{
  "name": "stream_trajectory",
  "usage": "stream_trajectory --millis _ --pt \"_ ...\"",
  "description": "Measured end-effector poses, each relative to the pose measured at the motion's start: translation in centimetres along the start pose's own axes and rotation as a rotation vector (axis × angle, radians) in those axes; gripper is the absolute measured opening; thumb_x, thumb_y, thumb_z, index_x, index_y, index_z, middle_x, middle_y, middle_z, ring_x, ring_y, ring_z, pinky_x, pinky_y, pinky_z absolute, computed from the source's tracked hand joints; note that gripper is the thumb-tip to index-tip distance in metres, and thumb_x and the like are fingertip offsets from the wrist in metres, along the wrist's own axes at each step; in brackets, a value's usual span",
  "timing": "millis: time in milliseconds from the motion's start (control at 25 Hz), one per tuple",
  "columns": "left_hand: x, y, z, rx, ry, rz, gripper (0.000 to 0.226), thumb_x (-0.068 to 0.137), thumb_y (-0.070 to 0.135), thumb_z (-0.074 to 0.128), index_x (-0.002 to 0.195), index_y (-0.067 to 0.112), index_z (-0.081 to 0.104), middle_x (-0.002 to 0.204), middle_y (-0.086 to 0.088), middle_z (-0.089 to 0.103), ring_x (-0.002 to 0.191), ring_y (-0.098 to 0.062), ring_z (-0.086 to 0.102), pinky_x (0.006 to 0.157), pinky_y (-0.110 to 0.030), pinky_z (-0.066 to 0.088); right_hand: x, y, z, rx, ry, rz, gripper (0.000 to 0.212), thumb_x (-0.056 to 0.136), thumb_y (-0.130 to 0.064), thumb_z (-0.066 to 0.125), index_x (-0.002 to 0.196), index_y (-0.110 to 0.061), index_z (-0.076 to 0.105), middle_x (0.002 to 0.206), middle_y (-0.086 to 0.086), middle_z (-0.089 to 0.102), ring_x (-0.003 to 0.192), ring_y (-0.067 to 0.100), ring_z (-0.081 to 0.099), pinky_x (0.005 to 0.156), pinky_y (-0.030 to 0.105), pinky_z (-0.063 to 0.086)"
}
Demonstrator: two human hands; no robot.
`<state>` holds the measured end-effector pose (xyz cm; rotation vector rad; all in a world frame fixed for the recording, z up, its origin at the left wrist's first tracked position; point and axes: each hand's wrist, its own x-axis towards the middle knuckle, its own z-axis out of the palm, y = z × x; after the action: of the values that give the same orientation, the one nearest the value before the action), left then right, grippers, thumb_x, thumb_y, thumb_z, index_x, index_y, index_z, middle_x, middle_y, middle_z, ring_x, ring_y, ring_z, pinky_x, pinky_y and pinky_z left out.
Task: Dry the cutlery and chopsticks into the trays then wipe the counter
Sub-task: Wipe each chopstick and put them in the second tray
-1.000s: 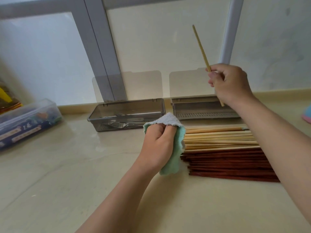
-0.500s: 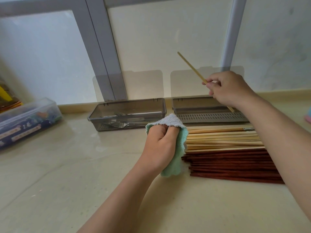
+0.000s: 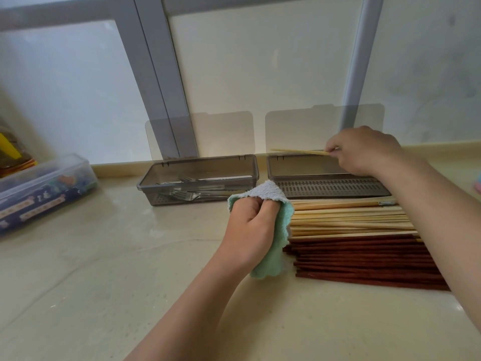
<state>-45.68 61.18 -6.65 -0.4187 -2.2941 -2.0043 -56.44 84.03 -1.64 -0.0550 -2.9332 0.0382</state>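
Over the back rim of the right tray (image 3: pixel 270 165), at about one o'clock in the view: one pale chopstick (image 3: pixel 299 151), nearly level, tip toward nine o'clock, not yet inside. Pinched at its other end by the right hand (image 3: pixel 364 152), fingers curled round it. Below it, only the tray's bare slotted floor in sight, with no chopstick laid there yet, though the three-o'clock end is hidden by hand and forearm.

At six o'clock of that tray, flat on the counter (image 3: pixel 104 256): a row of pale chopsticks (image 3: pixel 351 220), then a row of dark red chopsticks (image 3: pixel 364 261) touching it on the near side. Both rows to be dried and moved, by the look of it.

At the rows' nine-o'clock ends, the left hand (image 3: pixel 250 230), closed tight round a bunched green cloth (image 3: pixel 273 259). Lower edge of the cloth on or just above the counter — cannot tell which.

At eleven o'clock of the cloth, the left tray (image 3: pixel 197 165), with forks (image 3: pixel 192 195) and other metal cutlery lying inside. Cutlery part likely finished; none loose on the counter in view.

Judged so: chopstick stage barely begun — first one about to go in. Counter wipe not yet started.

Further out, two tinted lids (image 3: pixel 223 131) propped against the window behind the trays, and a clear plastic box (image 3: pixel 44 186) at nine o'clock.
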Motion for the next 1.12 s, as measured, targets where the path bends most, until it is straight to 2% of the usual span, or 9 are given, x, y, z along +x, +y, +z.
stream_trajectory --millis 80,160,320,480,600,680,760,920,1120 --pt "0.1 -0.2 -0.1 0.009 0.003 0.002 0.043 0.101 0.005 0.043 0.058 0.007 0.045 0.043 0.010 0.044 0.037 -0.001 0.043 0.042 -0.013 0.034 0.2 -0.1 0.3 -0.093 -0.021 0.010 0.025 0.095 -0.013 0.052 0.101 -0.026 0.072 0.105 0.004 0.069 0.092 0.029 0.061 0.074 0.040 0.052" --pt "0.2 -0.3 -0.1 0.024 0.005 0.000 0.043 0.101 0.007 0.044 0.058 0.007 0.046 0.044 0.009 0.043 0.038 -0.001 0.042 0.042 -0.014 0.034 0.6 -0.2 0.5 -0.112 -0.083 0.016 0.025 0.097 -0.015 0.053 0.104 -0.031 0.071 0.110 0.002 0.067 0.095 0.028 0.060 0.079 0.041 0.052" --pt "0.2 -0.3 -0.1 0.034 0.011 -0.008 0.043 0.101 0.008 0.044 0.058 0.008 0.045 0.044 0.010 0.042 0.037 -0.001 0.041 0.042 -0.013 0.033 1.0 -0.4 1.0 0.022 -0.156 0.009 0.025 0.100 -0.022 0.054 0.119 -0.027 0.070 0.123 0.002 0.067 0.109 0.028 0.060 0.090 0.043 0.052" --pt "0.2 -0.2 -0.1 0.036 0.012 -0.004 0.043 0.101 0.008 0.044 0.058 0.008 0.045 0.044 0.009 0.042 0.037 -0.002 0.040 0.042 -0.014 0.032 -0.4 -0.9 1.4 0.172 -0.105 -0.077 0.026 0.101 -0.015 0.049 0.115 -0.019 0.070 0.117 0.002 0.066 0.105 0.022 0.059 0.085 0.032 0.044" --pt "0.1 -0.1 -0.1 0.029 0.011 -0.010 0.043 0.101 0.007 0.044 0.057 0.007 0.045 0.043 0.010 0.042 0.037 -0.001 0.040 0.041 -0.013 0.032 -2.0 -1.3 0.9 0.313 -0.196 -0.190 0.024 0.098 -0.017 0.051 0.111 -0.023 0.071 0.107 -0.008 0.065 0.099 0.012 0.059 0.083 0.028 0.045" --pt "0.0 0.0 0.0 0.034 -0.005 -0.009 0.046 0.101 0.005 0.043 0.055 0.008 0.044 0.041 0.011 0.042 0.036 -0.001 0.041 0.041 -0.012 0.032 -2.5 -1.3 1.3 0.287 -0.236 -0.229 0.015 0.095 -0.019 0.059 0.103 -0.027 0.069 0.099 -0.010 0.066 0.091 0.008 0.060 0.072 0.025 0.046" --pt "-0.1 0.1 0.1 0.040 -0.018 -0.011 0.048 0.101 0.005 0.043 0.053 0.010 0.044 0.040 0.011 0.043 0.036 -0.001 0.041 0.041 -0.012 0.032 -2.7 -1.2 2.2 0.211 -0.208 -0.232 0.012 0.095 -0.015 0.061 0.093 -0.027 0.066 0.092 -0.008 0.064 0.086 0.011 0.059 0.064 0.026 0.043" --pt "-0.1 0.1 0.2 0.049 -0.012 -0.006 0.048 0.101 0.005 0.043 0.053 0.011 0.044 0.040 0.012 0.043 0.036 -0.001 0.042 0.041 -0.012 0.032 -2.3 -1.2 3.5 0.211 -0.137 -0.228 0.025 0.096 -0.011 0.060 0.079 -0.028 0.058 0.084 -0.008 0.059 0.082 0.015 0.056 0.059 0.027 0.037" --pt "0.0 0.0 0.1 0.054 -0.012 -0.004 0.047 0.101 0.006 0.043 0.055 0.010 0.044 0.041 0.011 0.044 0.037 0.000 0.042 0.042 -0.012 0.033 -2.1 -1.2 4.3 0.233 -0.117 -0.237 0.026 0.097 -0.009 0.058 0.078 -0.027 0.056 0.083 -0.006 0.058 0.078 0.009 0.053 0.058 0.027 0.036"
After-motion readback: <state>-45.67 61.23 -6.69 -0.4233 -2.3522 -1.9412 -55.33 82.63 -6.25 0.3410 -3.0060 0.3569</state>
